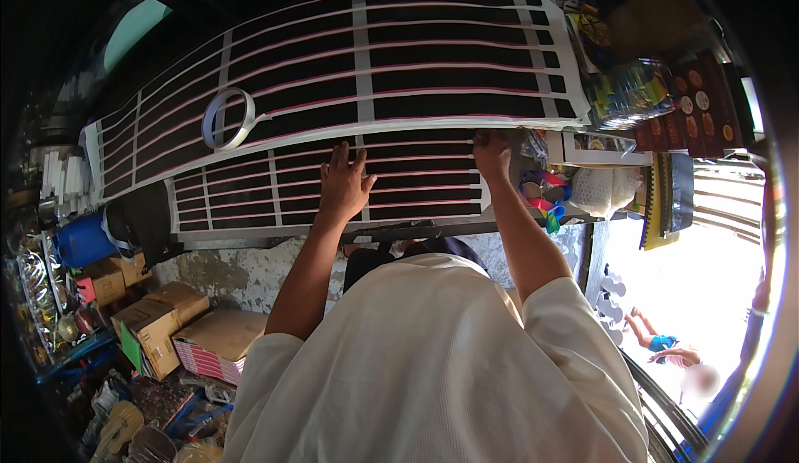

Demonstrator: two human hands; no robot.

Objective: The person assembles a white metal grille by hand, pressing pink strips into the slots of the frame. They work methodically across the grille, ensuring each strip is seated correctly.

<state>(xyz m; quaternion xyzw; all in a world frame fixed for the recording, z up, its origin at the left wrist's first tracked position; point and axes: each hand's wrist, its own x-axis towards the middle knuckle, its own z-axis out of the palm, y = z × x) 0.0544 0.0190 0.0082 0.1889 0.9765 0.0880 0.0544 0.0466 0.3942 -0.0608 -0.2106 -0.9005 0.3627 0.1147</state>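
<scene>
Two long black sheets with pale lengthwise strips lie on the table, the larger one (449,55) beyond the smaller one (424,187). The far sheet's strips show pink edges, and grey bands cross both sheets. My left hand (343,182) rests flat on the near sheet, fingers spread. At that sheet's right end, by the top strips, my right hand (493,153) has its fingers curled in; whatever is between them is hidden. A roll of white tape (246,127) sits on the far sheet's front edge, its loose end pointing right.
On the right are a clear container (637,93), a white mesh bag (606,193) and colourful ribbons (545,193). A blue drum (81,240) and cardboard boxes (171,313) stand at left. Outside at lower right is another person (657,342).
</scene>
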